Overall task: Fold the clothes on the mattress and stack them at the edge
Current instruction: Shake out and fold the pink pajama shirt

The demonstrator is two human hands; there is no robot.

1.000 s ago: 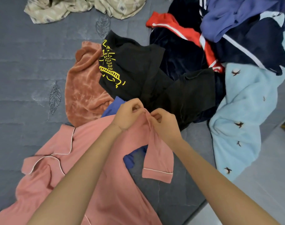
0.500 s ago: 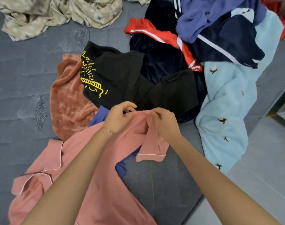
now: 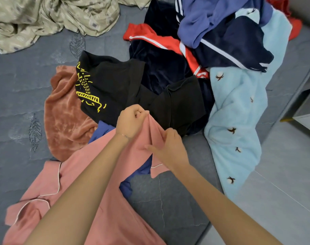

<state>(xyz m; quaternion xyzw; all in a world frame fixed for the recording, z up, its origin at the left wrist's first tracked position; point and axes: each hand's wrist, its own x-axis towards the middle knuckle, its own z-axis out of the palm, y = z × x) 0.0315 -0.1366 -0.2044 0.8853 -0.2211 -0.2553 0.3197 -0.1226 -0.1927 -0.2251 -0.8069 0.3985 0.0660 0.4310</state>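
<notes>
Clothes first: where do we find them?

We see them heaped on the grey mattress, mostly toward its right side, with the pink pyjama shirt spread nearest us at the lower left.

And what do we make of the hands?

Our left hand is curled into a fist and pinches a fold of the pink pyjama shirt, lifting it just in front of the black shirt with the yellow print. Our right hand is just below it on the shirt's sleeve. Its thumb points left across the cloth. Its fingertips are tucked into the fold, so we think it is gripping the sleeve but cannot see the pinch itself.

Does the sleeve hang free?

Its cuff, edged in white piping, hangs below the right hand, above bare mattress. A blue garment shows from under the shirt there.

What else do we have around it?

A rust fleece lies left of the black shirt and partly under it. A dark navy velvet piece and a red garment with a white stripe lie behind the black shirt. A light blue fleece with small brown motifs drapes over the mattress's right edge toward the floor. A beige patterned cloth is bunched at the far left.
</notes>
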